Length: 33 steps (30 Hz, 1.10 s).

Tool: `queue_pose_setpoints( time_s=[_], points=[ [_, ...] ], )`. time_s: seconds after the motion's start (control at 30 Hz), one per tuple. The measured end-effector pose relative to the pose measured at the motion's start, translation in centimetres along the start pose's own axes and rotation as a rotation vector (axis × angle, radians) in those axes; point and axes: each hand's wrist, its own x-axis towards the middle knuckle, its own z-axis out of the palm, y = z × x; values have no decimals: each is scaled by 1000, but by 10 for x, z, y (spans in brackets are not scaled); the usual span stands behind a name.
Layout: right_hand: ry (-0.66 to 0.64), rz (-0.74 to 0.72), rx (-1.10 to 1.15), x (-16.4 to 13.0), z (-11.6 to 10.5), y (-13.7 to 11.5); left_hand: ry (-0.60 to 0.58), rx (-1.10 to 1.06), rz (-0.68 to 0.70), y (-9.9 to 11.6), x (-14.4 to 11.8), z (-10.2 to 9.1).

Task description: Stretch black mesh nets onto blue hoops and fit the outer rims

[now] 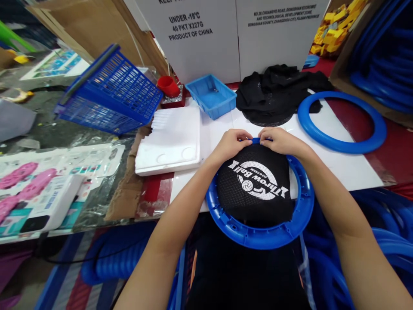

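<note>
A blue plastic ring [258, 241], its hollow ribbed side up, rests at the near table edge, over my lap. Black mesh fabric [254, 206] with a white "Throw Ball" print lies across its opening, leaving a gap at the right. At the far rim, my left hand [235, 144] is closed, fingertips pinching the rim where the mesh edge meets it. My right hand [279, 140] pinches the same rim just beside it. What lies under the fingertips is partly hidden. A second blue ring [342, 146], smooth side up, sits to the right, near piled black mesh pieces [277, 94].
Behind the work stand a light-blue tray [213, 101], a red cup [168, 86] and a white carton [206, 51]. Left are a white foam slab [171, 140], a tilted blue basket [109, 92] and packaged pink items [29, 185]. More blue rings [383, 64] fill a box at right.
</note>
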Motion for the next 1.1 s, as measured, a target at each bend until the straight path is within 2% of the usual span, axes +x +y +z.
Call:
queue_pose_setpoints(
  time_s=[0.2, 0.4, 0.63, 0.87, 1.1],
  points=[
    [-3, -2, 13, 3, 3, 7, 25, 155, 45, 4, -1, 3],
    [-12, 5, 34, 2, 2, 8, -103, 148, 158, 7, 1, -3],
    [-113, -50, 94, -1, -7, 9, -152, 396, 230, 23, -8, 1],
    [-102, -17, 120, -2, -7, 7, -187, 167, 143, 13, -13, -6],
    [-122, -33, 108, -2, -8, 4, -357, 66, 83, 17, 1, -17]
  ],
)
